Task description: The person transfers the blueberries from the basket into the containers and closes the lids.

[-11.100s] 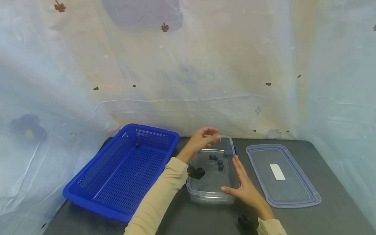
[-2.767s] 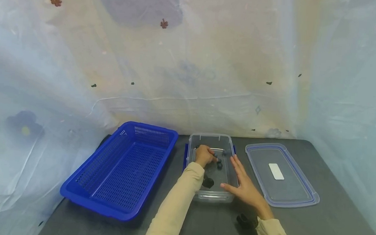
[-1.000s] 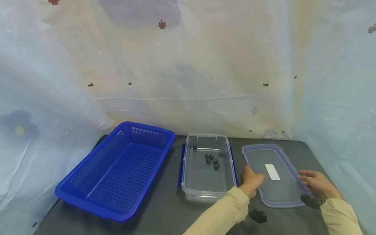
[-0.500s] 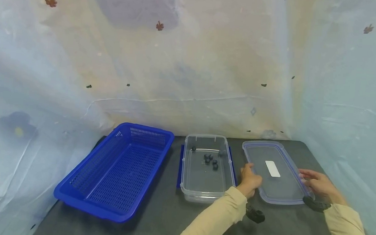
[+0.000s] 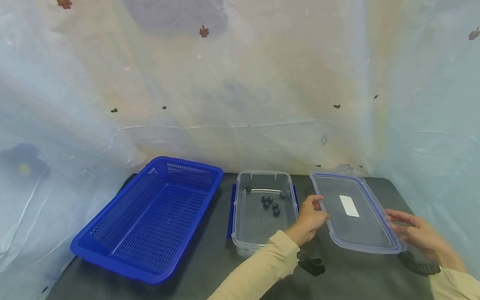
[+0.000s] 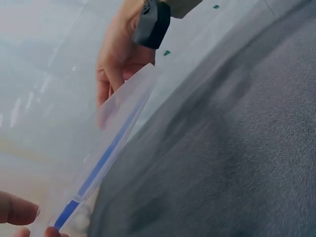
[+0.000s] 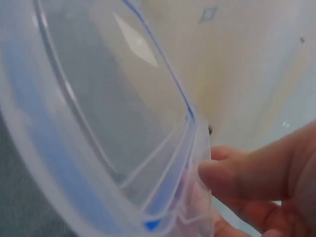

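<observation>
A clear container lid (image 5: 357, 223) with a blue seal line and a white label is held up off the grey table between both hands. My left hand (image 5: 311, 218) pinches its left edge, thumb on top and fingertips below in the left wrist view. On the opposite edge, my right hand (image 5: 418, 234) grips the rim between thumb and fingers, also seen in the right wrist view around the lid's edge (image 7: 197, 197). Left of the lid stands the clear plastic container (image 5: 255, 233), without a cover, with several small dark round berries (image 5: 266, 202) scattered on its floor.
A blue perforated basket (image 5: 157, 227) stands at the left of the grey table (image 5: 338, 289). Blue side clips (image 5: 231, 213) hang along the container's sides. A patterned plastic sheet (image 5: 244, 77) hangs behind the table and along both sides.
Earlier the left hand was over the basket side and then inside the container, with the right hand beside it. Both hands moved right to the lid, took its edges and raised it.
</observation>
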A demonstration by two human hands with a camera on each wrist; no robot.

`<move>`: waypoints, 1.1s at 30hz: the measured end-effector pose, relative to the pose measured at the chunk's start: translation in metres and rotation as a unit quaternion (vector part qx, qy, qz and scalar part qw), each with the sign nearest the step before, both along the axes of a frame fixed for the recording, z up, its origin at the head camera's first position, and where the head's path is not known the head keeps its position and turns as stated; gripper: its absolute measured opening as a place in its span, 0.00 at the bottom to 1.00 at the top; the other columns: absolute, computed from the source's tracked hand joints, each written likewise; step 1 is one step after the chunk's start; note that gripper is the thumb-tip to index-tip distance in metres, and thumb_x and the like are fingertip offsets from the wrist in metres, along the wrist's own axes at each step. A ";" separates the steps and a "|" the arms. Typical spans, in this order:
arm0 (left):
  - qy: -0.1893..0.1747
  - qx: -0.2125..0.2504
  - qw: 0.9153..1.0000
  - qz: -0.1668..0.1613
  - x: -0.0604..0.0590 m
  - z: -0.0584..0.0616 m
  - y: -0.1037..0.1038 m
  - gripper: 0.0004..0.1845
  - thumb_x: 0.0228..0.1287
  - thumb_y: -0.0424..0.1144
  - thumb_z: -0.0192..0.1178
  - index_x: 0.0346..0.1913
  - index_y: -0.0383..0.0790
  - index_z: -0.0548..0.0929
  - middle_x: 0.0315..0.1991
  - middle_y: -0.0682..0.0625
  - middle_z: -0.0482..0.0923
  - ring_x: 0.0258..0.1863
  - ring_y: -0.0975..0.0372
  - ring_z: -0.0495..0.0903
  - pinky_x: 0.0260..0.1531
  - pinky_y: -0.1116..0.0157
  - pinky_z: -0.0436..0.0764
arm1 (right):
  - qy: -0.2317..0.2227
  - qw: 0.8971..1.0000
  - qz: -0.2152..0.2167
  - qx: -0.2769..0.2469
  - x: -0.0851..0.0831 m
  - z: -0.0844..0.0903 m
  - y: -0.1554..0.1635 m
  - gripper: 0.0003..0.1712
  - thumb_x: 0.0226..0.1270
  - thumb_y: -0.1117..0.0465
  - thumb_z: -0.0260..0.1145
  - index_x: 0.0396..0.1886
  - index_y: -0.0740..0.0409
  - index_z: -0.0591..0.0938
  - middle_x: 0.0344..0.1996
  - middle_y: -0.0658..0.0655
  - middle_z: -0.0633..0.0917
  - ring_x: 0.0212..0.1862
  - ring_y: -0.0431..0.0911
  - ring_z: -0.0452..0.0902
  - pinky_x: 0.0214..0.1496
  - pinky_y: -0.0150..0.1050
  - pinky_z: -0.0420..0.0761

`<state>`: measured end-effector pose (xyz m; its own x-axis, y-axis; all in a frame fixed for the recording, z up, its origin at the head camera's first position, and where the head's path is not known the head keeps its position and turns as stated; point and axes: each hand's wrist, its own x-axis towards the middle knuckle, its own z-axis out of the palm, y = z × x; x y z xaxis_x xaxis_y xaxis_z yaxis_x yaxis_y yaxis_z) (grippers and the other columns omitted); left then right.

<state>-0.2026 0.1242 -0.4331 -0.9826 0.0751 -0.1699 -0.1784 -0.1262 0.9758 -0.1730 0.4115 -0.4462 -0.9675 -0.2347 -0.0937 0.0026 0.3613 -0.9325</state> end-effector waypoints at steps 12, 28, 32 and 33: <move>0.046 0.011 0.996 -0.075 -0.010 0.015 -0.058 0.28 0.51 0.16 0.59 0.56 0.38 0.76 0.51 0.44 0.70 0.52 0.50 0.70 0.53 0.51 0.72 | -0.003 0.990 0.034 -0.140 0.013 0.027 -0.034 0.24 0.76 0.70 0.51 0.67 0.48 0.70 0.55 0.36 0.76 0.53 0.31 0.74 0.45 0.35 0.80; 0.097 0.018 0.988 -0.118 -0.023 0.032 -0.151 0.28 0.54 0.15 0.56 0.61 0.28 0.71 0.53 0.39 0.71 0.48 0.55 0.71 0.41 0.66 0.75 | 0.001 0.977 0.054 -0.207 -0.005 0.046 -0.113 0.31 0.77 0.67 0.51 0.75 0.51 0.56 0.53 0.47 0.80 0.52 0.42 0.79 0.47 0.38 0.80; 0.094 0.001 0.987 -0.131 -0.023 0.037 -0.169 0.29 0.55 0.16 0.56 0.63 0.29 0.69 0.55 0.36 0.69 0.48 0.55 0.72 0.44 0.64 0.75 | -0.011 0.979 0.049 -0.197 -0.013 0.051 -0.130 0.33 0.77 0.64 0.52 0.76 0.51 0.53 0.51 0.48 0.81 0.50 0.43 0.80 0.47 0.38 0.80; 0.093 -0.005 0.986 -0.136 -0.023 0.039 -0.174 0.30 0.56 0.16 0.55 0.64 0.28 0.68 0.56 0.35 0.68 0.49 0.54 0.72 0.45 0.63 0.75 | -0.013 0.980 0.046 -0.192 -0.014 0.052 -0.134 0.33 0.77 0.63 0.53 0.76 0.52 0.53 0.51 0.48 0.81 0.50 0.43 0.80 0.47 0.38 0.80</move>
